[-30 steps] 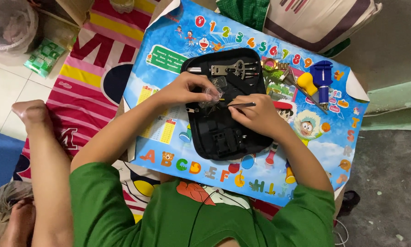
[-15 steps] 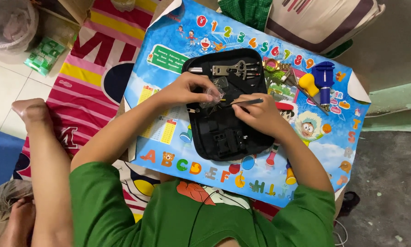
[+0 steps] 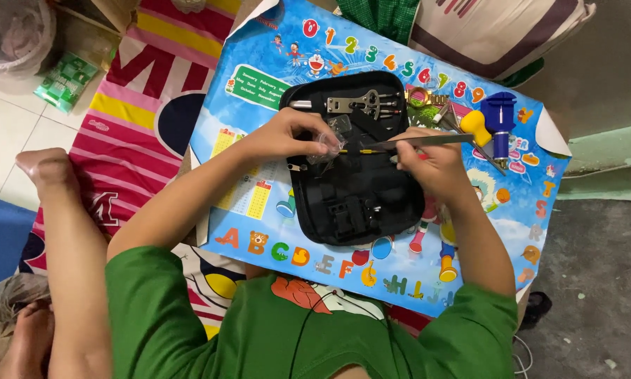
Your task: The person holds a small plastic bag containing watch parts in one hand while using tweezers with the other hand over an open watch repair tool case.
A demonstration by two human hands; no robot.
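My left hand [image 3: 284, 137] pinches a small clear plastic bag [image 3: 331, 142] over an open black tool case [image 3: 357, 203]. My right hand [image 3: 427, 165] holds slim metal tweezers [image 3: 427, 140] lying almost level, with the tips pointing left at the bag. The case lies on a blue picture mat [image 3: 259, 203] printed with letters and numbers. A metal wrench-like tool [image 3: 361, 105] is strapped in the case's upper part.
A blue tool [image 3: 499, 116] and a yellow-handled tool [image 3: 475, 126] lie on the mat right of the case. A striped cloth [image 3: 129, 133] covers the floor at left, beyond it a green packet [image 3: 66, 81]. A striped cushion [image 3: 501, 35] sits top right.
My right hand has shifted a little to the right and the tweezers have levelled out. The left hand keeps its hold on the clear bag in about the same place.
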